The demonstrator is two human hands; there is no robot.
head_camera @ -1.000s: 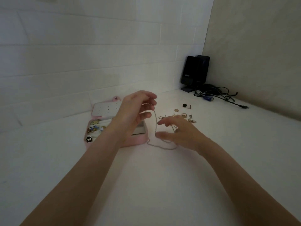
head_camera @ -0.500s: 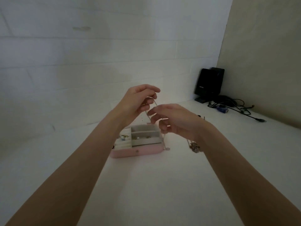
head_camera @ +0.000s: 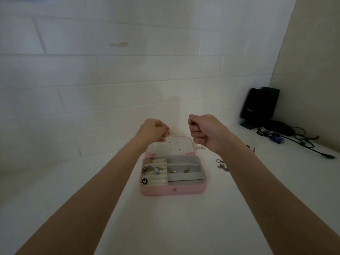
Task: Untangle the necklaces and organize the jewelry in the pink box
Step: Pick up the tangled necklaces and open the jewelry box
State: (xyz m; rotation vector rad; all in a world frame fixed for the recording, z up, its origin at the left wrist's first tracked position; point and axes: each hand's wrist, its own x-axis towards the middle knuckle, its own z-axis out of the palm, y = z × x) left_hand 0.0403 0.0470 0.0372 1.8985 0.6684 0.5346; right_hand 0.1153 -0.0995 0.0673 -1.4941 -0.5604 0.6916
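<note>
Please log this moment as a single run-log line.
left hand: pinching necklace chain | right hand: gripping chain | pink box: open, rings inside | loose jewelry: on table

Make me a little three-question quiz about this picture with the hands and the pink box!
1. True or false: the pink box is open.
2. Which hand is nearer the black speaker? A) left hand B) right hand
3. Fill in: the loose black cables lie on the ___ table.

Key: 1 true; 2 B; 3 white.
</note>
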